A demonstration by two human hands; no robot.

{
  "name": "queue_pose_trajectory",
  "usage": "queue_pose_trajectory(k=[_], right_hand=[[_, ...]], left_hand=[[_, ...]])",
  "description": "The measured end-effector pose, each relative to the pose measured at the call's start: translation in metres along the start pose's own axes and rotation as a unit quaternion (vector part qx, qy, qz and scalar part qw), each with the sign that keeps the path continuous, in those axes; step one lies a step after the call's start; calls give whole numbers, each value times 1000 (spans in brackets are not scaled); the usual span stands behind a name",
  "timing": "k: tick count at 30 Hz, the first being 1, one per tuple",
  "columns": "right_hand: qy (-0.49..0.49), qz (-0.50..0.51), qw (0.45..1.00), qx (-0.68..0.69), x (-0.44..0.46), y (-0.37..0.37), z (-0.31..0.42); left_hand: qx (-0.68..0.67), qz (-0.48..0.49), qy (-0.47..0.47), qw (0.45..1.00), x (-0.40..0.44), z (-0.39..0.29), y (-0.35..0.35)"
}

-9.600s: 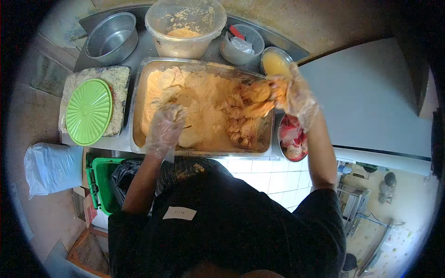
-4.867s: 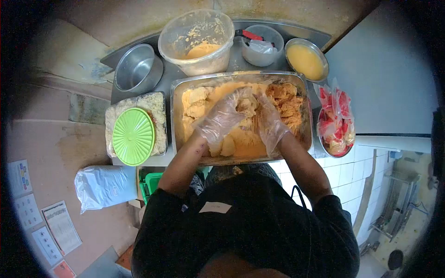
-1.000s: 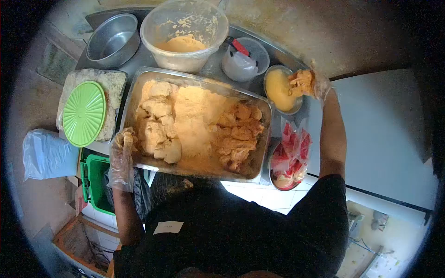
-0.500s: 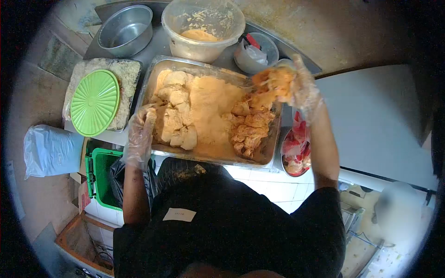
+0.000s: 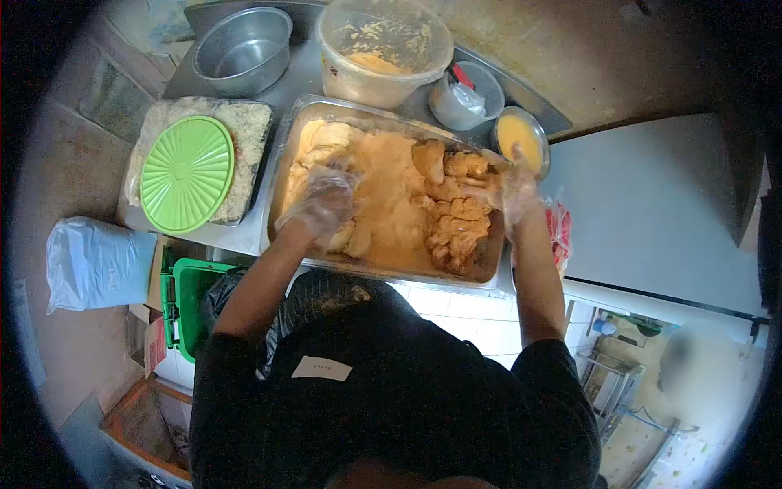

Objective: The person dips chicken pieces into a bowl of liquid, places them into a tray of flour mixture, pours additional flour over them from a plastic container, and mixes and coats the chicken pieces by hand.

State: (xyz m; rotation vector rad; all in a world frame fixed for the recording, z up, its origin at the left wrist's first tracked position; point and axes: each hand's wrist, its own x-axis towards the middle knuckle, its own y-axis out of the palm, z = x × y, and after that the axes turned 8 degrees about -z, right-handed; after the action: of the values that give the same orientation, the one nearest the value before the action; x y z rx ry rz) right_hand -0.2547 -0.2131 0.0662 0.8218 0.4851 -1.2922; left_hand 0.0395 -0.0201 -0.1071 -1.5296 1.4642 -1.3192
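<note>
Floor tiles [image 5: 482, 330] glare in dim light within black, warped edges.

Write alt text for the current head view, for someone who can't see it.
A person's plastic-gloved left hand is over pale coated pieces in a metal tray of orange powder; the right hand, blurred, is by darker orange pieces. Around the tray are a metal pan, a tub, a bowl of yellow liquid and, at left, a green lid.

the left hand [image 5: 330, 198] and right hand [image 5: 516, 192] are blurred, so whether they grip anything is unclear. the right forearm [image 5: 539, 285] partly hides a red-and-clear plastic bag [image 5: 560, 233]. the view's top edge crops the plastic tub [image 5: 366, 88]. print on the white label [image 5: 322, 368] is too small to read.
</note>
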Motion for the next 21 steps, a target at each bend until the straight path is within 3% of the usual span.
queue_pose_trajectory(k=[1,3,5,6,9,11,13,15,16,19,21], right_hand=[[2,-30,999,-18,-14,3,3],[-20,20,998,-49,-23,-17,3],[-33,97,994,-38,-26,-40,-3],[-42,81,996,-22,-33,-40,-9],[-56,18,998,17,-52,-31,-39],[-56,-43,997,28,-57,-22,-64],[-38,16,998,49,-58,-22,-83],[-13,33,995,96,-54,-8,-107],[-11,61,990,124,-53,-2,-116],[-29,6,997,69,-43,29,-128],[-16,20,998,49,-35,41,-132]], left_hand=[[75,-40,9,996,7,11,15],[223,-117,30,967,24,19,26],[159,64,-67,983,53,-3,-33],[125,154,-114,973,62,-8,-54],[85,245,-136,956,71,29,-1],[30,222,-122,967,51,56,14],[30,225,-94,969,51,64,-1],[82,259,-57,961,60,64,-24],[56,327,-65,941,74,51,-54],[-39,356,-95,929,72,75,-45],[-67,291,-95,950,74,56,-72]])
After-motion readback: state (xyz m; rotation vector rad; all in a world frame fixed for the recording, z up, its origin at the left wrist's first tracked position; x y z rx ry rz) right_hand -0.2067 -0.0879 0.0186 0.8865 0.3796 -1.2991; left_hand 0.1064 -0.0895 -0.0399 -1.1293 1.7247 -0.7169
